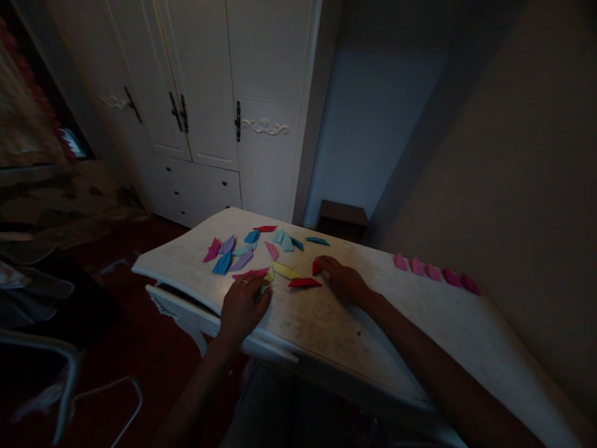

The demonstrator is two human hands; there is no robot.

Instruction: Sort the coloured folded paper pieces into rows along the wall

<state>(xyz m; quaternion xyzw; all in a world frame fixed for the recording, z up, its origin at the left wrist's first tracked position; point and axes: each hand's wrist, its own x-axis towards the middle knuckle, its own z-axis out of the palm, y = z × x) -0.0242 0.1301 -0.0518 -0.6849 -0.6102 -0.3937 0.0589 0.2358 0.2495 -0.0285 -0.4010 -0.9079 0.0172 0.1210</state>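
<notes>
My left hand (243, 306), a ring on one finger, is at the table's front edge. Its curled fingers and thumb close round a yellow-green folded paper piece (269, 277), which they partly cover. Just behind those fingers is a bright pink folded paper piece (250, 274). My right hand (344, 281) pinches a small red folded paper piece (316, 267) at its fingertips. Between the hands lie a yellow folded strip (285, 270) and another red folded piece (305, 282). Farther back, blue (222, 262), lilac (242, 260) and pale aqua (282, 239) folded pieces are scattered.
A row of several pink folded paper pieces (433, 272) stands along the wall side of the white table (326, 323). A drawer (186, 305) is slightly pulled out at the front. Beyond are a white wardrobe (270, 162) and a dark brown box-like piece (342, 214).
</notes>
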